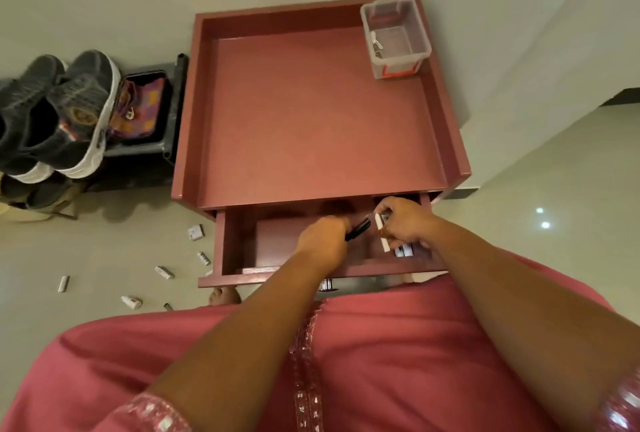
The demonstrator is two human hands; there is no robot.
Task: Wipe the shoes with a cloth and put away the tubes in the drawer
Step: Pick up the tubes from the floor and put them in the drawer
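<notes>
Tubes are halfway sorted imo: left hand (323,241) grips a slim black tube (358,229), right hand (403,224) pinches a white red-trimmed tube (382,234), both over the open maroon wooden drawer (221,241). Several small white tubes (164,272) lie on the floor around 8 o'clock; grey knit shoes (59,113) sit at 10.

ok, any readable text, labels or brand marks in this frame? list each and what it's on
None can be read.
Grey shoes: round emblem on the side, too blurred to make out.
White tube in the right hand: red marks, no legible lettering.
Small tubes on the floor: printing too small to read.
Boxes in the drawer: markings too blurred.
Clear plastic box: no text visible.
</notes>
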